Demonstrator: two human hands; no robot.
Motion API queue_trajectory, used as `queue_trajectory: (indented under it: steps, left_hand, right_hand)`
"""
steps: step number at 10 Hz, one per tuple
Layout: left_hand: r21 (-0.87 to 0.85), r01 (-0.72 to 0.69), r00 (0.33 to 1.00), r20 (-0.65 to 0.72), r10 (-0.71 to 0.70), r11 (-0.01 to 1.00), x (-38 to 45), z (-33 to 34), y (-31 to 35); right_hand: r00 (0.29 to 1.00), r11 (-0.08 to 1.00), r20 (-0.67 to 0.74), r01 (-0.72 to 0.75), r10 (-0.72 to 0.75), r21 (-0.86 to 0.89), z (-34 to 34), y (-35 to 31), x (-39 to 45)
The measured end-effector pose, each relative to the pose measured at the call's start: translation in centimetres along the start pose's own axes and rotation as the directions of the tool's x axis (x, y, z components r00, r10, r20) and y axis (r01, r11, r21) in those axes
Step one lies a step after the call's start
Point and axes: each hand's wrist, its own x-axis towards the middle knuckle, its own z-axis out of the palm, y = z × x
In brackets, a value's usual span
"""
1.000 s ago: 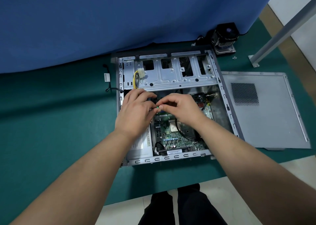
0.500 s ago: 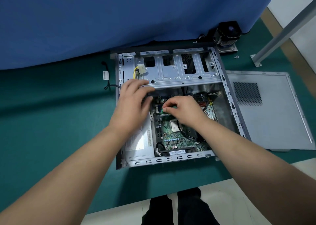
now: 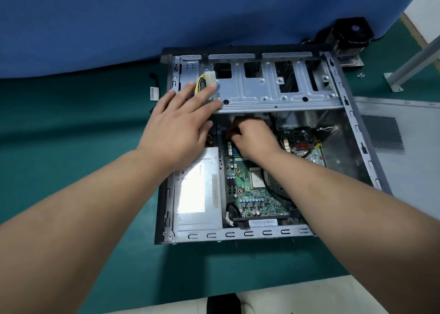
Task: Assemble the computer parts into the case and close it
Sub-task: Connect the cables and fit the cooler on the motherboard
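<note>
The open grey computer case [image 3: 247, 234] lies flat on the green mat. A green motherboard [image 3: 250, 201] and a silver power supply [image 3: 197, 194] sit inside it. My left hand [image 3: 181, 123] rests with straight fingers on the left end of the metal drive cage [image 3: 269, 94]. My right hand [image 3: 252, 137] reaches down by the memory slots just under the cage's edge, its fingers curled on a green memory module whose edge shows beneath the hand. The fingertips are lost in shadow.
The detached side panel [image 3: 409, 170] lies right of the case. A black CPU cooler [image 3: 352, 37] stands behind the far right corner, with small screws [image 3: 361, 75] and a metal frame leg [image 3: 414, 61] nearby. A white power plug [image 3: 210, 79] on yellow wires lies by my left fingers.
My left hand let go near the module and moved up onto the drive cage. My right hand carried the green module further back and down toward the slots. The view moved closer.
</note>
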Motion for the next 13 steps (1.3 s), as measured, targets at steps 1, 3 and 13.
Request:
queue_trajectory:
  steps: [1,3,13]
  left_hand:
    - [0.001,0.014,1.000,0.002,-0.014,1.000,0.0,0.2,-0.1]
    - [0.003,0.024,1.000,0.004,-0.024,1.000,0.1,0.1,0.0]
    - [-0.017,0.037,0.999,-0.012,-0.037,0.999,0.3,0.3,-0.1]
  right_hand:
    - [1.000,0.999,0.014,0.006,-0.006,0.050,0.5,0.6,0.2]
    - [0.999,0.997,0.004,0.048,-0.049,0.066,0.2,0.3,1.1]
    - [0.988,0.984,0.030,0.153,-0.150,-0.097,0.4,-1.0,1.2]
